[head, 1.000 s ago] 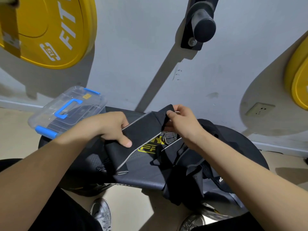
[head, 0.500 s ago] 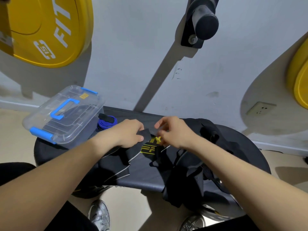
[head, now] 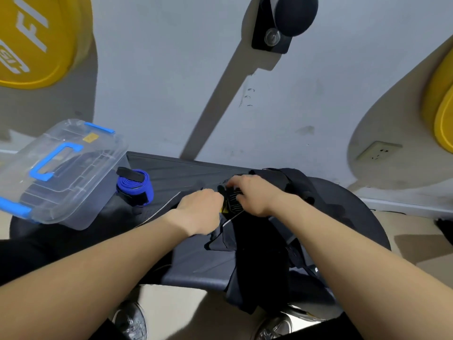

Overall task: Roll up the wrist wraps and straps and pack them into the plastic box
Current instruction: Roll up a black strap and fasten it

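Observation:
A black wrist wrap with yellow print and a grey edge lies on the dark bench pad. My left hand and my right hand both pinch its near end, fingers curled over a small fold of it. A pile of more black straps lies under and right of my hands and hangs over the bench's front edge. A rolled blue wrap with a black tab stands left of my hands. The clear plastic box with blue handle and latches sits shut at the left end.
Yellow weight plates hang on the wall at upper left and at the far right. A black peg sticks out of the wall above. A wall socket is at the right. My shoes show on the floor below.
The wrap was held up and spread between my hands a second ago. It now lies low on the bench with both hands close together on its end. The view has dipped.

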